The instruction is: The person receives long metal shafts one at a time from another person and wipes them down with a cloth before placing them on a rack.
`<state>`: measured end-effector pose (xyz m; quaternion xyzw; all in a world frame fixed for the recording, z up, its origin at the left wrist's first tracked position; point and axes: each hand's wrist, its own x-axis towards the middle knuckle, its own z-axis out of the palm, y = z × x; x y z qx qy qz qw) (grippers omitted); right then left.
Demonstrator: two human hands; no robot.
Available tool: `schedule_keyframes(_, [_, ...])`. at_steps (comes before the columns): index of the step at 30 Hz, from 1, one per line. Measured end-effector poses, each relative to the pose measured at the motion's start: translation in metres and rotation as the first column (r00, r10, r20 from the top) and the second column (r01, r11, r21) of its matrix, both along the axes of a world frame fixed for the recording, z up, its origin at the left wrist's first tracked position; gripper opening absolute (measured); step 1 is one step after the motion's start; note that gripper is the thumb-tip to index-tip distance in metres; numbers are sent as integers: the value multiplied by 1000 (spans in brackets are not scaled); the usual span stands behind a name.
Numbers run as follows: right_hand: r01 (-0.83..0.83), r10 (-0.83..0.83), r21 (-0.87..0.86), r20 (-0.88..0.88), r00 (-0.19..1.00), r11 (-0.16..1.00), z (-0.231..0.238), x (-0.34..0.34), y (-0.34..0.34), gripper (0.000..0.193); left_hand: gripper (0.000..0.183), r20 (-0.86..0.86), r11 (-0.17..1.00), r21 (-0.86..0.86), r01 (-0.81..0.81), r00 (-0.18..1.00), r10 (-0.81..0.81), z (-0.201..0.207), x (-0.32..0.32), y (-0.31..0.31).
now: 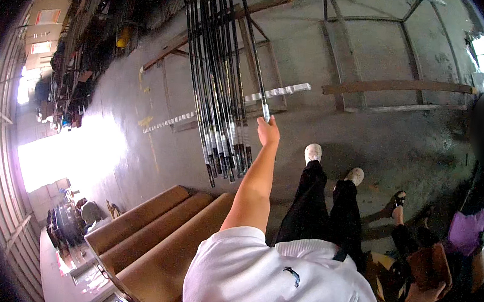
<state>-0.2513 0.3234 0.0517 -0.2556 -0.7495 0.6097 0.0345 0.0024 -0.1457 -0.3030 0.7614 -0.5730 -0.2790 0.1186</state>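
My left arm reaches forward, and my left hand (268, 131) is closed round the near end of a long, thin black rod (258, 75) with a pale band by my fingers. Beside it, to the left, several similar black rods (215, 91) with pale bands and dark tips lie side by side across a low rack with a white notched rail (282, 91). At the lower right, my right hand (430, 292) grips a brown box-shaped thing (429, 265); its exact kind is unclear in the dim light.
Large brown rolls (170, 242) lie at the lower left. Another metal frame with a wooden bar (397, 88) stands at the far right. To my right is another person's sandalled foot (400, 200), near a purple piece (466, 231). Dark cluttered shelving (84, 51) lines the far left.
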Motion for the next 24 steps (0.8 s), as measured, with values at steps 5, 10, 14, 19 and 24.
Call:
schedule_keyframes(5, [-534, 657, 710, 134, 742, 458, -11, -14, 34, 55, 34, 135, 994, -106, -8, 991, 22, -30, 19, -18])
schedule_keyframes(10, [-471, 498, 325, 1, 867, 820, -21, -35, 48, 50, 31, 455, 937, 140, 321, 819, -349, -71, 85, -39])
schedule_keyframes(14, [-5, -10, -314, -44, 999, 949, -24, -61, 66, 41, 34, 714, 870, -77, 487, 636, -293, -10, 14, -5])
schedule_keyframes(19, [-4, -75, -460, -152, 986, 888, -10, -73, 100, 40, 32, -257, 708, -89, 700, 671, -696, 14, -87, 95])
schedule_keyframes(24, [35, -183, -519, -237, 954, 854, 13, -97, 105, 28, 48, -896, 423, 304, 853, 407, -176, 98, -232, 275])
